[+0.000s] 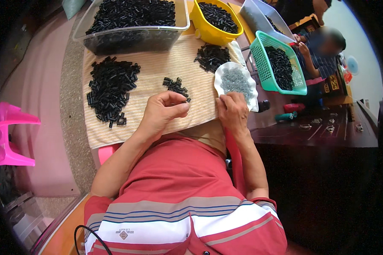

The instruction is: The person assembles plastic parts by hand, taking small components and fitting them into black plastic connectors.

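My left hand (164, 111) is over the towel with thumb and forefinger drawn together in a pinch. Whatever is between those fingertips is too small to make out. Just beyond them lies a small cluster of short black plastic pieces (174, 85). On the right, my right hand (234, 110) rests at the near rim of a white scalloped plate (253, 91), fingers curled and bunched. The plate bears a heap of tiny silvery-grey parts (236, 80); my fingers hide what they may be gripping.
A striped towel (157, 63) covers the table. Black pieces lie in a large pile (112, 87) and a smaller one (212, 57). They also fill a clear bin (132, 38), yellow tub (221, 39) and green basket (264, 63). Another person (323, 55) sits at far right; a pink stool (8, 131) stands left.
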Motion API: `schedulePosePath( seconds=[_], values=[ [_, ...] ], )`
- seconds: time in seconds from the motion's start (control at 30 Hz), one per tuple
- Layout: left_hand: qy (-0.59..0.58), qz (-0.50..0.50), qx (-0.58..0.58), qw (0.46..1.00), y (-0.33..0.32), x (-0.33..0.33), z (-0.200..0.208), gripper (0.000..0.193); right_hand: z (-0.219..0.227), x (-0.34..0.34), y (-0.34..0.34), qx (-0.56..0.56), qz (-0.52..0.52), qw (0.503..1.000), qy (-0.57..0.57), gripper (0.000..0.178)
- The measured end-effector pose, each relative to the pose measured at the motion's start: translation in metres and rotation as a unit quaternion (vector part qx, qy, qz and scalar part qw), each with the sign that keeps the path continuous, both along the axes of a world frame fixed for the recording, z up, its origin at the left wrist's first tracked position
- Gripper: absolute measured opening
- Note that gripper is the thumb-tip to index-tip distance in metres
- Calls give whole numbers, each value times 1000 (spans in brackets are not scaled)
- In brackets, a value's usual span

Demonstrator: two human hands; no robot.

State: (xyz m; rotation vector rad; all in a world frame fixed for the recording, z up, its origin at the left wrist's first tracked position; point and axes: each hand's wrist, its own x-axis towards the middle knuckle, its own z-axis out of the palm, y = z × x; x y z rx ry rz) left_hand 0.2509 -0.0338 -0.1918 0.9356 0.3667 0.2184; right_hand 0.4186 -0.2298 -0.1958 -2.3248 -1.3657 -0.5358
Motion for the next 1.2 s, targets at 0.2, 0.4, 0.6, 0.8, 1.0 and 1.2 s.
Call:
schedulePosePath(
  seconds=[0.2,0.4,0.6,0.8,1.0,1.2],
  values=[
    [2,0,16,1000,1,-1,0,17,-4,-2,1,13,18,999,-28,12],
    [6,-2,23,1000,0,0,-1,18,-3,-2,-1,1,42,998,-51,11],
    [-8,0,26,1000,-1,0,-4,19,5,-6,0,16,62,995,-70,13],
    [-10,-15,37,999,-2,0,-3,20,17,-13,6,90,82,993,-11,12],
    [-4,-27,57,998,-1,-1,-6,21,28,-17,19,146,93,971,163,15],
    [-10,-28,68,997,0,-1,-3,23,29,-19,28,141,134,950,243,14]
  ],
)
